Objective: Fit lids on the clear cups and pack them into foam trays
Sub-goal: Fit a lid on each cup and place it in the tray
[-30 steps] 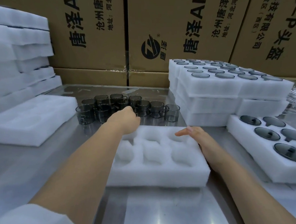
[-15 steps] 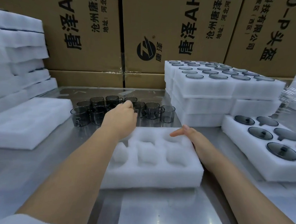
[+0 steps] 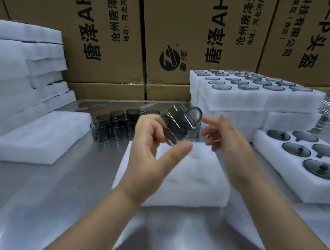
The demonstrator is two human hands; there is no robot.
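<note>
In the head view, the left hand (image 3: 150, 155) is gripping a smoky clear cup (image 3: 179, 125), with fingers curled behind it and the thumb lying under it. The cup is hanging tilted in the air above the far edge of the middle tray (image 3: 176, 185), its handle pointing up and to the right. It is blurred, so I cannot tell whether one cup or several nested ones are being held. The right hand (image 3: 229, 140) is hovering just beside the cup with fingers spread and holding nothing; whether it is touching the cup I cannot tell. The middle tray is lying on the table (image 3: 59, 195) under both hands. Loose cups (image 3: 114, 125) are standing in a cluster on the table behind the left hand. A right tray (image 3: 269, 181) is holding knobbed lids (image 3: 296, 148) in its pockets. Behind it, a stack of trays (image 3: 258, 103) is carrying flat lids (image 3: 245, 85) on top. Foam sheets (image 3: 19, 67) are piled at the left, with a left tray (image 3: 43, 136) lying in front of them. Cardboard boxes (image 3: 108, 34) are standing along the back.
</note>
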